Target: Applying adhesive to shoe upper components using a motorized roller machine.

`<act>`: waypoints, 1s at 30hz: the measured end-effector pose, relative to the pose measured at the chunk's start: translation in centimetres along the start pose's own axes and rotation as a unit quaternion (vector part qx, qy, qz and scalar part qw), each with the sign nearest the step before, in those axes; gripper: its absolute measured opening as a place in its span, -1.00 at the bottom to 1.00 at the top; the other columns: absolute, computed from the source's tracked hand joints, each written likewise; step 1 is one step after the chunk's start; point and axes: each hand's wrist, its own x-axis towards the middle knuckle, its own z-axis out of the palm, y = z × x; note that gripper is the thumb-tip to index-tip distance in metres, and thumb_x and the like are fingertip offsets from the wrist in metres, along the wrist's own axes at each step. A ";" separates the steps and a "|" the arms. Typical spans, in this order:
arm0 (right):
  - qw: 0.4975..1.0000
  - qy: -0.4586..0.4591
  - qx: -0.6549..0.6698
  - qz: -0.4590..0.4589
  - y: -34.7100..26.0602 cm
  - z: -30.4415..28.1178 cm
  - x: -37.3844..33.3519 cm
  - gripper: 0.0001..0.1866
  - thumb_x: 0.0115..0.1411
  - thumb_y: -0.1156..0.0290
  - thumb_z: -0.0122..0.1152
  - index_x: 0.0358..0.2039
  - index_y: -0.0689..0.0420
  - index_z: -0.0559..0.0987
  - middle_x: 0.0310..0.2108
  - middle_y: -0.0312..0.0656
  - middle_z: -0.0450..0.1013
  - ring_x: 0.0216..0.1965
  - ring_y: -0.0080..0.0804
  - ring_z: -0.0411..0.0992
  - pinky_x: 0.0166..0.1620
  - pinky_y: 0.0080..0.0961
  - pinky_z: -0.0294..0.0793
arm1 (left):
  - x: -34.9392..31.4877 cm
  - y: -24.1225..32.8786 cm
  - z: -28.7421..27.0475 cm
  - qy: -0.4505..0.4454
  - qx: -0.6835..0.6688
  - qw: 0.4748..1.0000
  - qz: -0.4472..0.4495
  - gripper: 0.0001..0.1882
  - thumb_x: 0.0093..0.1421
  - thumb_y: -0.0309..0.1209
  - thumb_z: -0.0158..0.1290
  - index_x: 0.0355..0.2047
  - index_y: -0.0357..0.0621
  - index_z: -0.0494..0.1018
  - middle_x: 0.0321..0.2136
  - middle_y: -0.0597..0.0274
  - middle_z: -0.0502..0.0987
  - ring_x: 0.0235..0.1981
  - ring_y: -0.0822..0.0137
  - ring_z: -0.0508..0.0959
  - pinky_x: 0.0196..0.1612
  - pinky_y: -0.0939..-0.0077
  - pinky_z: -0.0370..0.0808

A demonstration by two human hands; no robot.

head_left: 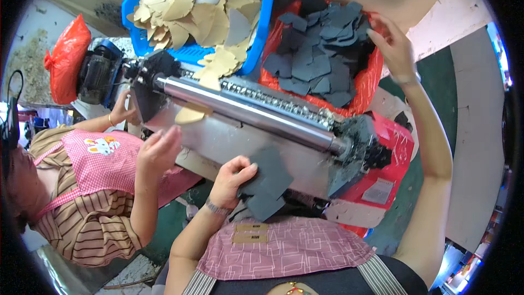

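Observation:
My left hand (233,177) pinches several flat dark grey cut pieces (268,177) between thumb and fingers, above the near side of a roller machine. A long shiny metal roller (251,114) runs across that machine. Out to the far right, my right hand (390,43) reaches over the edge of a red plastic bag (369,79). Its fingers are bent and partly apart beside the pile of dark grey pieces (316,60) in the bag. Whether these fingertips hold a piece I cannot make out.
A blue basket (268,16) of tan pieces stands at the back. At left, a co-worker in a pink checked apron (103,155) has hands near the machine and a tan piece (191,114). A tied red bag (70,63) and a dark motor (99,74) sit at the far left.

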 end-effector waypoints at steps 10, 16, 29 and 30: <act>0.743 -0.319 0.358 0.467 -12.3 5.6 -22.9 -0.75 0.05 0.32 0.04 -0.33 0.24 0.38 -0.49 -0.15 0.43 -0.58 -0.57 0.39 -0.48 -0.64 0.43 | 0.1 -0.5 -0.4 -0.074 0.028 0.996 0.052 -0.92 0.00 -0.49 0.04 -0.55 -0.13 0.35 -0.59 0.43 0.38 -0.55 0.63 0.33 -0.45 0.76 0.33; 0.656 -0.074 0.541 0.522 -11.0 10.1 -22.8 -0.83 0.08 0.34 -0.01 -0.40 0.18 0.37 -0.51 -0.19 0.41 -0.54 -0.50 0.39 -0.42 -0.61 0.42 | 0.7 -1.0 -2.0 -0.036 0.109 0.981 0.158 -0.91 -0.02 -0.48 0.06 -0.51 -0.18 0.36 -0.57 0.40 0.39 -0.54 0.62 0.34 -0.45 0.77 0.32; 0.805 -0.118 0.421 0.401 -14.6 10.4 -25.2 -0.83 0.05 0.40 0.04 -0.35 0.19 0.43 -0.50 -0.34 0.41 -0.52 -0.66 0.38 -0.50 -0.71 0.39 | 0.4 -1.1 -2.5 -0.119 0.095 0.984 0.087 -0.67 -0.06 -0.56 0.04 -0.21 -0.27 0.35 -0.38 0.25 0.44 -0.40 0.50 0.44 -0.31 0.65 0.41; 0.877 -0.137 0.299 0.350 -14.7 10.3 -25.3 -0.83 0.06 0.40 0.02 -0.36 0.20 0.43 -0.52 -0.32 0.41 -0.52 -0.64 0.39 -0.47 -0.69 0.41 | 0.5 -1.3 -2.6 -0.089 0.139 0.978 0.129 -0.70 -0.06 -0.55 0.05 -0.26 -0.28 0.37 -0.42 0.27 0.45 -0.44 0.51 0.44 -0.35 0.66 0.41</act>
